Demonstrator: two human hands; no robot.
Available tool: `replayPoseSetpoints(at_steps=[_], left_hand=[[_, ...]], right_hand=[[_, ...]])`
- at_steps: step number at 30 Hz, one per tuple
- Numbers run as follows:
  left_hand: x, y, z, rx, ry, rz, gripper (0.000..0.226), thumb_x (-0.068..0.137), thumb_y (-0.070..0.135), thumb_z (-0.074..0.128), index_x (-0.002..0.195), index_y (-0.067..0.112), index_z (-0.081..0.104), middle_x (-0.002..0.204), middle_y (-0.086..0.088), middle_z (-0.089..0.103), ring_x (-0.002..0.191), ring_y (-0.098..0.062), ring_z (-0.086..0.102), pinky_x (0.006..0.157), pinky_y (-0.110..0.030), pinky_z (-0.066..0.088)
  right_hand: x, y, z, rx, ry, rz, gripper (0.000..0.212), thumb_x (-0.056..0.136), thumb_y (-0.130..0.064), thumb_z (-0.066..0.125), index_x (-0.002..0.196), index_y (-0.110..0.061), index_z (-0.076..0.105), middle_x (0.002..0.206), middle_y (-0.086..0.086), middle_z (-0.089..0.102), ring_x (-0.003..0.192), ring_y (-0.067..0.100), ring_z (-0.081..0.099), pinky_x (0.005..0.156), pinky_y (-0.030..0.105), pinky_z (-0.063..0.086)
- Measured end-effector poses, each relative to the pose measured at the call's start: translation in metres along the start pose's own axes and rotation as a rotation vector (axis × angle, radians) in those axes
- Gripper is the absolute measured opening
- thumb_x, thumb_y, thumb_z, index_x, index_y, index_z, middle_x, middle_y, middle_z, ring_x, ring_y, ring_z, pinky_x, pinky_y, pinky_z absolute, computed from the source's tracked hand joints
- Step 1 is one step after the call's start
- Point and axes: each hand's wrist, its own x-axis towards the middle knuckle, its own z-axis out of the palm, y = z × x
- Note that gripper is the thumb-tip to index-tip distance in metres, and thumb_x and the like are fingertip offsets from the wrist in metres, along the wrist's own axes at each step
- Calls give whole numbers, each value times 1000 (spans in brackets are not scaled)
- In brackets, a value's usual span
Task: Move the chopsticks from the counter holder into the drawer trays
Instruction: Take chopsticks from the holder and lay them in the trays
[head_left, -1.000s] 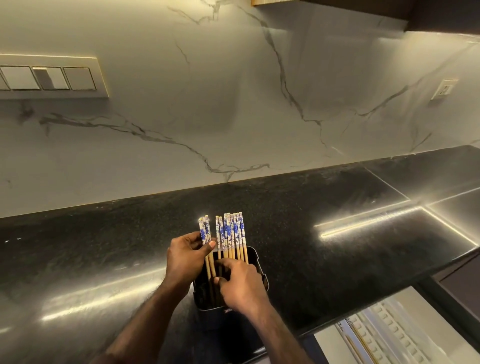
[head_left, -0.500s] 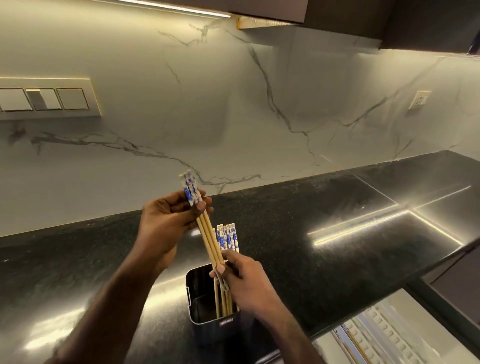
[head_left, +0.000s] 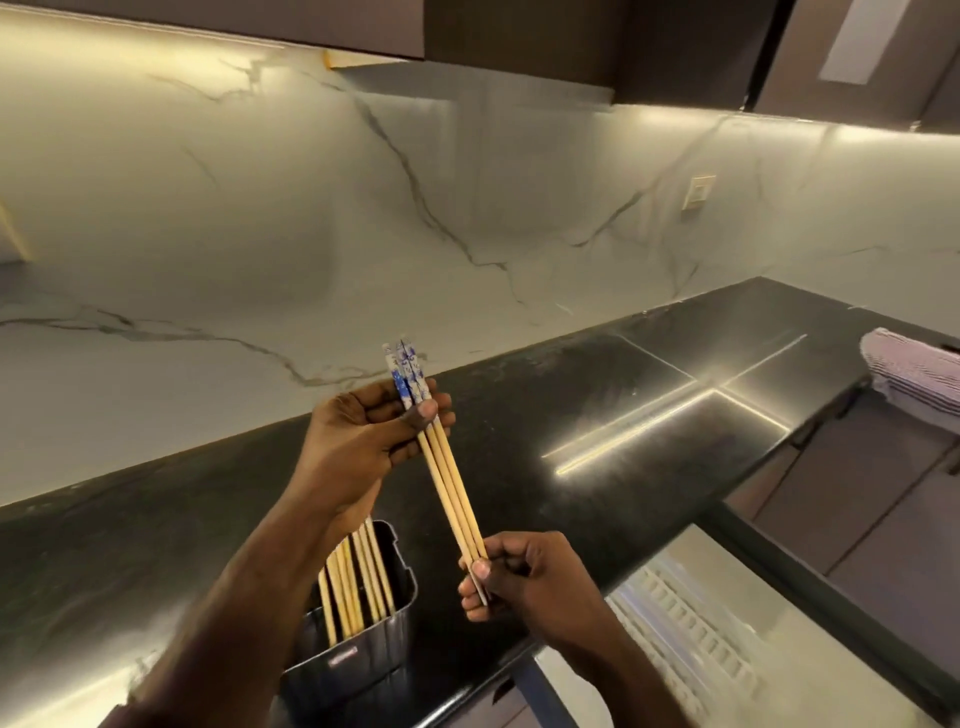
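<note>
A small bundle of wooden chopsticks (head_left: 451, 483) with blue-and-white patterned tops is held in the air above the black counter. My left hand (head_left: 358, 441) pinches the bundle near its patterned tops. My right hand (head_left: 514, 577) grips its thin lower tips. Below my left forearm stands the dark rectangular holder (head_left: 363, 649) on the counter, with several more chopsticks (head_left: 353, 587) leaning inside it; their tops are hidden by my arm. At the lower right, the open drawer with its pale ribbed trays (head_left: 691, 639) shows below the counter edge.
The black counter (head_left: 597, 395) runs along a white marble backsplash, with dark cabinets above. A folded striped cloth (head_left: 914, 374) lies at the far right of the counter. A wall socket (head_left: 698, 191) sits on the backsplash.
The left hand lifted a few chopsticks up out of the holder. The right hand left the holder and took hold of their lower tips. The view swung up and to the right.
</note>
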Motion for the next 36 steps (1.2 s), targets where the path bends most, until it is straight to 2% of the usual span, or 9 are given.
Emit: replayPoseSetpoints(at_steps=[8,13,15,19,22,28,32,34,36], left_hand=[[-12,-90,91,-11,-43,-195,37,71,11,69,107,2,67,99,-16,75,93,-26,73,70,-27,59],[-24,-184,149,-78,39,-405,22,83,-2,65,104,-4,66,97,-20,75,89,-29,74,67,-31,60],[-30,-222,173,-52,47,-469,20,84,-2,65,103,-5,66,95,-20,75,86,-28,74,67,-31,60],[-43,-281,210,50,14,-581,17,85,-1,66,101,-6,67,88,-16,76,81,-26,75,65,-29,60],[-47,-314,227,122,-31,-659,15,87,-1,65,100,-8,67,93,-21,75,84,-31,74,65,-31,60],[-41,-362,233,204,36,-757,20,87,-1,66,99,-17,64,99,-32,70,88,-37,72,69,-35,62],[-24,-390,222,252,119,-761,30,85,-2,68,107,-18,58,106,-34,67,97,-42,69,78,-42,60],[-17,-400,214,297,140,-766,38,84,-2,69,116,-16,54,109,-33,66,99,-42,68,81,-45,59],[-8,-413,205,354,170,-774,37,83,-2,71,115,-14,57,109,-30,67,98,-40,68,87,-49,56]], right_hand=[[-61,46,-100,-32,141,219,14,92,-7,62,90,-7,76,79,12,75,73,24,73,70,33,61],[-109,86,-174,1,150,454,32,87,12,54,66,-4,73,66,17,69,58,25,67,59,32,57],[-127,104,-203,23,160,528,31,83,17,51,63,2,67,61,16,65,53,25,63,59,34,55],[-150,136,-249,-41,202,657,26,79,17,49,66,5,69,63,20,62,53,28,56,57,34,52],[-155,161,-274,-92,225,759,26,81,14,48,70,8,71,66,22,63,57,31,55,57,35,52],[-137,201,-292,-120,290,909,40,80,9,46,48,-3,67,54,18,59,47,28,50,53,33,49],[-104,219,-292,-158,269,949,29,81,-1,52,58,-1,69,52,13,64,46,27,58,53,31,54],[-86,226,-289,-146,248,962,25,87,-2,55,66,1,67,60,16,63,54,30,60,57,34,54],[-66,234,-286,-156,246,971,21,91,-4,55,74,4,66,67,18,62,59,31,60,58,34,53]])
